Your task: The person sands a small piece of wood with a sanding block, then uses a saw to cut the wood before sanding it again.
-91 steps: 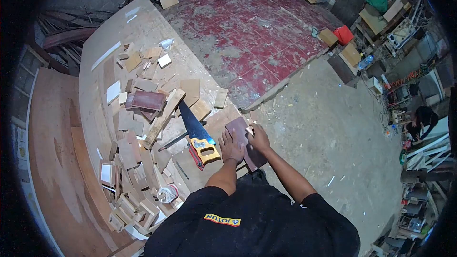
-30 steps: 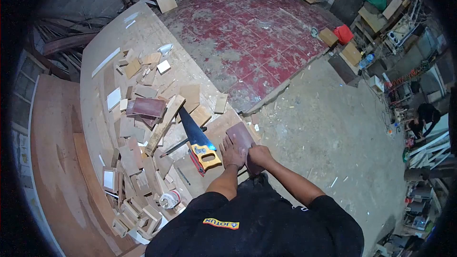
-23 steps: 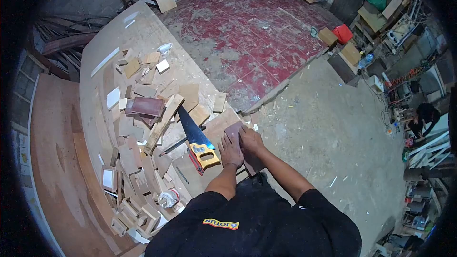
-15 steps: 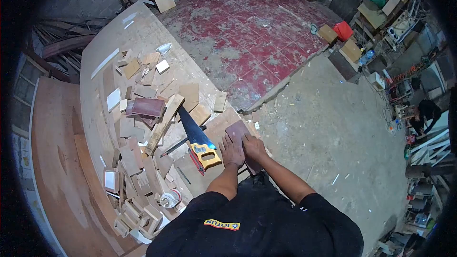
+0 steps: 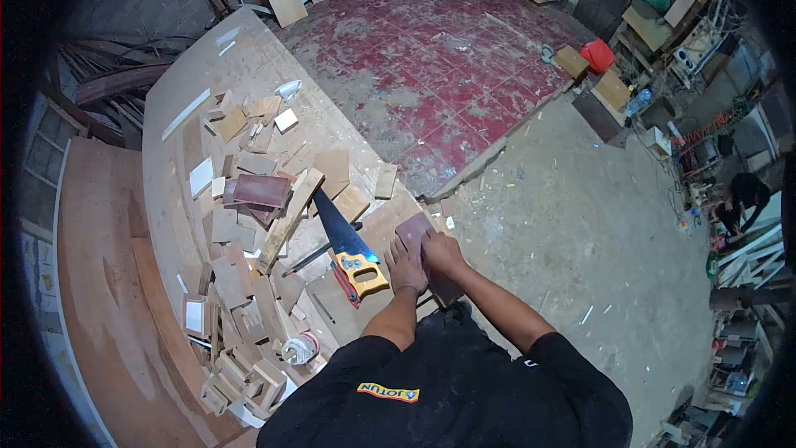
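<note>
A reddish-brown wooden board point(image 5: 413, 227) lies at the workbench's near right edge, close to my body. Fingers spread and stretched forward, my left hand point(image 5: 405, 270) rests flat along the board's left side. My right hand point(image 5: 443, 252) is closed over the right side, its fingers curled onto the board; whether anything thin sits under them is hidden. Just left of my left hand lies a handsaw point(image 5: 342, 232) with a yellow handle. Beside that handle is a red-and-black tool point(image 5: 344, 284), and a dark pencil-like stick point(image 5: 323, 307) lies nearer to me.
Wood offcuts point(image 5: 236, 270) crowd the workbench point(image 5: 274, 62), with a long wooden strip point(image 5: 292, 217) among them. A white container point(image 5: 300, 348) stands near my left elbow. Beyond the bench are a red tiled floor point(image 5: 431, 58) and a concrete floor point(image 5: 539, 216). Another person point(image 5: 744, 199) is far right.
My right hand has shifted slightly back toward me along the board. The whole view has moved a little; the left hand stays on the board.
</note>
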{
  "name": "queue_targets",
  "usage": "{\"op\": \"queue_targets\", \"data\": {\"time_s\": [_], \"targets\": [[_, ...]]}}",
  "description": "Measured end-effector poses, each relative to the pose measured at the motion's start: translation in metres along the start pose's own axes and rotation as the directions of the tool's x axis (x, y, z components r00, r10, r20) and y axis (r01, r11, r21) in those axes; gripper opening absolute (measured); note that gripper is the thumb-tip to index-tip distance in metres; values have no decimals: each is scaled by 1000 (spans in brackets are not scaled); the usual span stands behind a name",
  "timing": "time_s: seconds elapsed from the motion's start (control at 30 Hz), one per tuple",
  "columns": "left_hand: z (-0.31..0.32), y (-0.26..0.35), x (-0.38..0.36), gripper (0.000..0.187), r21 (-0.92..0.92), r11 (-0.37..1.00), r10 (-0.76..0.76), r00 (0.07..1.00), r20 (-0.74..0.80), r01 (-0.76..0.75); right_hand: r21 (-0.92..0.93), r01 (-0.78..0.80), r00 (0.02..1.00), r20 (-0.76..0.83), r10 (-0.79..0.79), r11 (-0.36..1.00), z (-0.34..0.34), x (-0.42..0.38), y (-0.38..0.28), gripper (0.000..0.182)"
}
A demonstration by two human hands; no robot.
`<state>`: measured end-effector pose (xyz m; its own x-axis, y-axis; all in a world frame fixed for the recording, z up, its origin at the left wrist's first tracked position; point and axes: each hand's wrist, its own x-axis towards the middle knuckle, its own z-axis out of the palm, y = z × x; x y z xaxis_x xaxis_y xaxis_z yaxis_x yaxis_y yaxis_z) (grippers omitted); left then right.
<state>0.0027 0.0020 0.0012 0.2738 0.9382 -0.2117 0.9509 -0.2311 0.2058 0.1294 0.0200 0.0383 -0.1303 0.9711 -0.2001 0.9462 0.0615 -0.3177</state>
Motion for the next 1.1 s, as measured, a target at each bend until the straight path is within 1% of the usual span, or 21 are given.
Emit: {"op": "queue_targets", "data": {"time_s": [0.03, 0.07, 0.13, 0.2, 0.27, 0.37, 0.4, 0.43, 0.47, 0.5, 0.57, 0.67, 0.7, 0.77, 0.8, 0.83, 0.87, 0.93, 1.0, 1.07, 1.1], "targets": [[-8, 3, -1, 82, -2, 1000, 0, 999, 49, 0, 8, 30, 996, -82, -29, 1000, 3, 8, 0, 23], [-11, 4, -1, 82, -3, 1000, -2, 999, 46, 2, 12, 61, 985, -162, -58, 998, 5, 14, 1, 24], [-11, 4, 0, 82, 8, 1000, -9, 997, 71, 8, -8, 67, 980, -186, -67, 998, 18, 18, 4, 23], [-9, 3, 0, 83, 11, 1000, -7, 998, 63, 6, -28, 69, 976, -206, -73, 997, 26, 15, 4, 22], [-4, 3, 0, 83, 10, 1000, -6, 998, 60, 6, 1, 7, 986, -168, -6, 1000, 30, 9, 4, 24], [2, -1, 2, 82, -1, 1000, -4, 999, 46, 4, 11, 2, 995, -103, -1, 1000, 17, -5, 0, 22], [6, -2, 3, 80, -5, 1000, -3, 1000, 7, 3, 11, 1, 995, -100, 0, 1000, 14, -10, 0, 22], [11, -3, 3, 77, -9, 1000, 0, 1000, -31, 0, 2, 11, 1000, -24, -11, 1000, 11, -16, 1, 20], [15, -4, 3, 77, -13, 1000, 2, 1000, -30, -3, -7, 21, 998, 52, -21, 1000, 8, -21, 1, 18], [14, -4, 2, 77, -24, 1000, -1, 1000, -18, 0, -10, 19, 998, 54, -18, 1000, 6, -25, 1, 18], [12, -3, 1, 78, -37, 999, -4, 1000, -9, 3, -51, 33, 988, 155, -25, 998, 2, -28, -2, 16], [15, -3, 4, 79, -20, 1000, -19, 1000, -1, 19, -46, 25, 985, 172, -16, 999, 0, -17, 1, 18], [21, -4, 6, 79, -8, 1000, -12, 999, -34, 11, -47, 28, 985, 174, -19, 998, 1, -9, 2, 18], [18, -4, 2, 80, 7, 1000, -6, 998, -63, 6, -48, -1, 1000, 25, 2, 999, 9, 8, 5, 27], [1, 0, 0, 79, 16, 1000, -7, 1000, 1, 7, -46, 1, 1000, 25, 0, 999, 12, 13, 8, 27], [-9, 3, -2, 79, 24, 1000, -9, 998, 63, 8, -34, 53, 997, -57, -55, 998, 13, 17, 11, 31], [-11, 4, -2, 79, 26, 1000, -11, 998, 59, 9, -27, 107, 984, -140, -110, 994, 15, 21, 13, 37], [-12, 4, -1, 78, 19, 1000, -16, 996, 83, 15, -28, 123, 979, -162, -125, 992, 24, 20, 18, 39], [-6, 3, 1, 79, 46, 999, -23, 997, 73, 20, -27, 135, 974, -182, -137, 991, 30, 13, 14, 41], [8, 0, 4, 79, 67, 997, -29, 997, 71, 24, 23, 42, 982, -184, -37, 999, 31, -2, 8, 36], [17, -3, 5, 79, 66, 998, -18, 1000, 24, 16, 23, 41, 984, -177, -36, 999, 27, -9, 7, 36]]}}
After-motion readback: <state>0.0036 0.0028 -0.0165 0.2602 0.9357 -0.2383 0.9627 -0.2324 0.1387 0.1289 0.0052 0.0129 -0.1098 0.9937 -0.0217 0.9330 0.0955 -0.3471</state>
